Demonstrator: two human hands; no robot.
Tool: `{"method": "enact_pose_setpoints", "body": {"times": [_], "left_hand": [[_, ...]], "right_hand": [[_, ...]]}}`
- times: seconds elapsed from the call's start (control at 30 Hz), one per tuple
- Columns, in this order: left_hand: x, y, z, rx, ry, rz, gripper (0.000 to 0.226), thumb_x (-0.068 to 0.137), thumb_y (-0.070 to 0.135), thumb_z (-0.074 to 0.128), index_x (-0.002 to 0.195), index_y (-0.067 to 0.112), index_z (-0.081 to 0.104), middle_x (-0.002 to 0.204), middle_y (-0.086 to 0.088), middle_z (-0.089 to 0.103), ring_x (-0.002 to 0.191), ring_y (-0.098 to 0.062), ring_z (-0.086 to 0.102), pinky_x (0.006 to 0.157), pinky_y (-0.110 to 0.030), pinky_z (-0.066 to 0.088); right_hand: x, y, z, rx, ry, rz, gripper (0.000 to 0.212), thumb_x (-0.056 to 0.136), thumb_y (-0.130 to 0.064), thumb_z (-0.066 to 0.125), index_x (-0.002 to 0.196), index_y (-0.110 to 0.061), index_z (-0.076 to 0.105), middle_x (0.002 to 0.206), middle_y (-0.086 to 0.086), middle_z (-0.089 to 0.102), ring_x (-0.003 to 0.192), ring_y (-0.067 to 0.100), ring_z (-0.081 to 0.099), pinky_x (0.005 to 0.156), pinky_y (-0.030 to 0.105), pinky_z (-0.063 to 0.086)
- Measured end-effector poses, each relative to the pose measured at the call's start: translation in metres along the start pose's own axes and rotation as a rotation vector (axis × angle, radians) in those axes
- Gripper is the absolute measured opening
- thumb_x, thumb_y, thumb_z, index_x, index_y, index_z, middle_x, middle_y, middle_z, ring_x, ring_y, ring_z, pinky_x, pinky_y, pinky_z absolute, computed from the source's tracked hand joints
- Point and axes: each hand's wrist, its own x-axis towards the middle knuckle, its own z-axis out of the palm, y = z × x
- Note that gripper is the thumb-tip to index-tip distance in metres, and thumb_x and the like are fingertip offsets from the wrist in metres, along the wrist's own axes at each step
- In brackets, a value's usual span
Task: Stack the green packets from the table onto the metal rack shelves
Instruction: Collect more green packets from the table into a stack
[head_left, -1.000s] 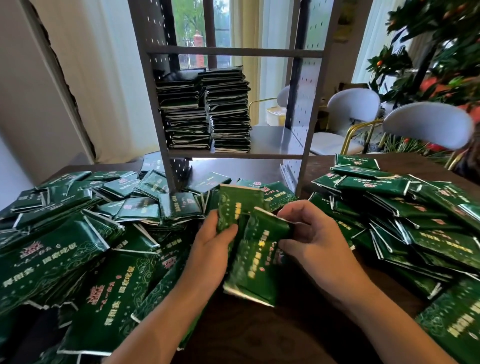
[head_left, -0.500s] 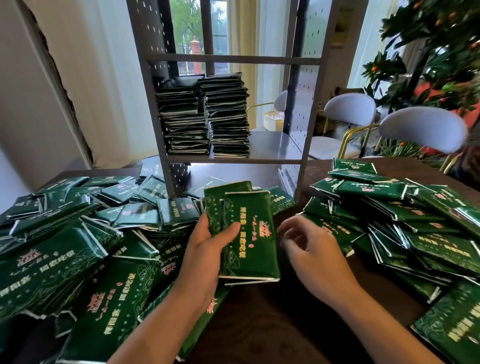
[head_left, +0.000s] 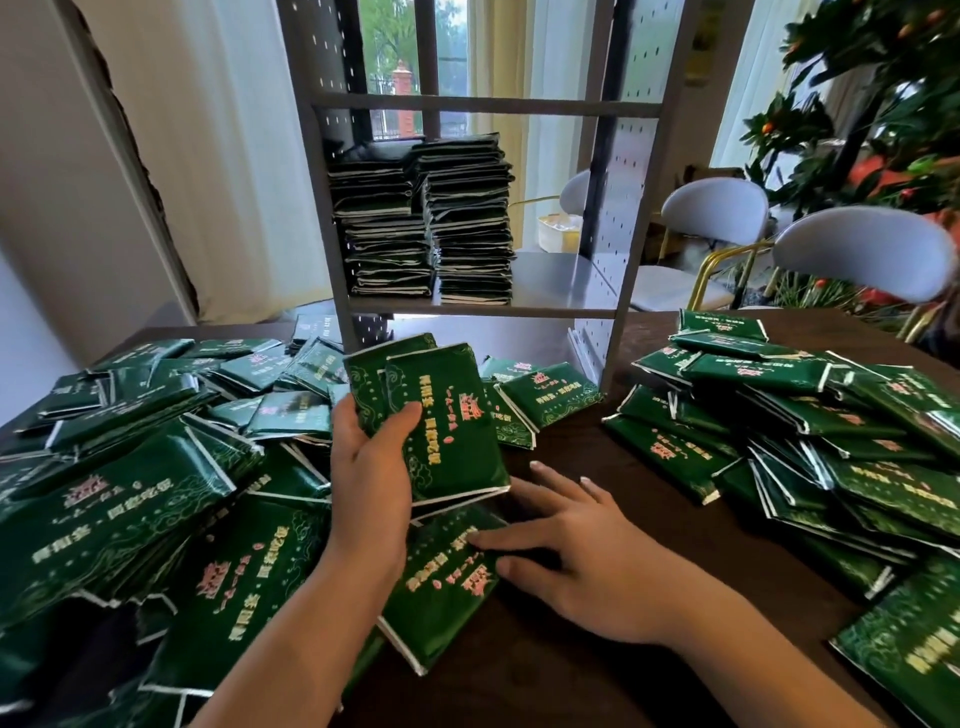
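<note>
My left hand (head_left: 371, 470) grips a small stack of green packets (head_left: 447, 421), held upright above the table in front of the metal rack (head_left: 332, 208). My right hand (head_left: 582, 551) lies flat with fingers spread, its fingertips on a loose green packet (head_left: 441, 582) lying on the dark table (head_left: 597, 670). Two tall stacks of packets (head_left: 431, 223) stand on the left half of the rack's middle shelf (head_left: 550, 275). Heaps of green packets cover the table on the left (head_left: 130, 493) and on the right (head_left: 810, 441).
The right half of the middle shelf is bare metal. Two pale chairs (head_left: 857, 249) stand behind the table at the right, beside a plant with orange fruit (head_left: 878, 114). White curtains (head_left: 208, 156) hang at the back left.
The gathered packets passed fully into my left hand and rose upright. My right hand let go, swung down and left, and now rests on a packet lying on the table.
</note>
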Motion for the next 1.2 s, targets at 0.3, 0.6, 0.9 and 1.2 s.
{"method": "enact_pose_setpoints", "body": {"times": [0.3, 0.6, 0.9, 1.2], "left_hand": [[-0.007, -0.008, 0.003, 0.394, -0.012, 0.133, 0.061, 0.089, 0.04, 0.061, 0.145, 0.039, 0.036, 0.14, 0.007, 0.058, 0.127, -0.02, 0.057, 0.107, -0.055, 0.044], [-0.019, -0.012, 0.006, 0.771, -0.045, 0.385, 0.062, 0.105, 0.029, 0.047, 0.158, 0.031, 0.015, 0.121, 0.034, 0.04, 0.084, 0.019, 0.045, 0.096, -0.021, 0.033], [-0.019, -0.014, 0.004, 0.815, -0.064, 0.366, 0.062, 0.105, 0.03, 0.045, 0.158, 0.033, 0.013, 0.121, 0.026, 0.044, 0.079, 0.03, 0.046, 0.089, -0.024, 0.036], [-0.007, -0.018, 0.001, 0.572, -0.144, 0.126, 0.065, 0.103, 0.025, 0.055, 0.156, 0.037, 0.019, 0.162, 0.008, 0.029, 0.148, -0.012, 0.027, 0.109, -0.03, 0.021]], "right_hand": [[-0.006, 0.003, -0.006, -0.188, 0.22, 0.428, 0.088, 0.062, -0.096, 0.049, 0.12, -0.029, 0.054, 0.125, -0.005, 0.045, 0.124, 0.018, 0.038, 0.105, 0.039, 0.039], [-0.005, -0.005, -0.004, -0.101, 0.291, 0.397, 0.058, 0.08, -0.077, 0.058, 0.114, -0.03, 0.054, 0.112, -0.008, 0.053, 0.113, 0.017, 0.048, 0.1, 0.041, 0.04], [-0.009, -0.003, -0.013, 0.412, 0.327, 0.256, 0.03, 0.084, -0.03, 0.08, 0.092, -0.025, 0.052, 0.092, -0.006, 0.064, 0.086, 0.014, 0.064, 0.076, 0.034, 0.053], [-0.011, 0.004, -0.031, 1.441, 0.625, 0.195, 0.049, 0.078, 0.017, 0.066, 0.115, -0.015, 0.06, 0.096, 0.014, 0.077, 0.08, 0.028, 0.074, 0.062, 0.033, 0.059]]}}
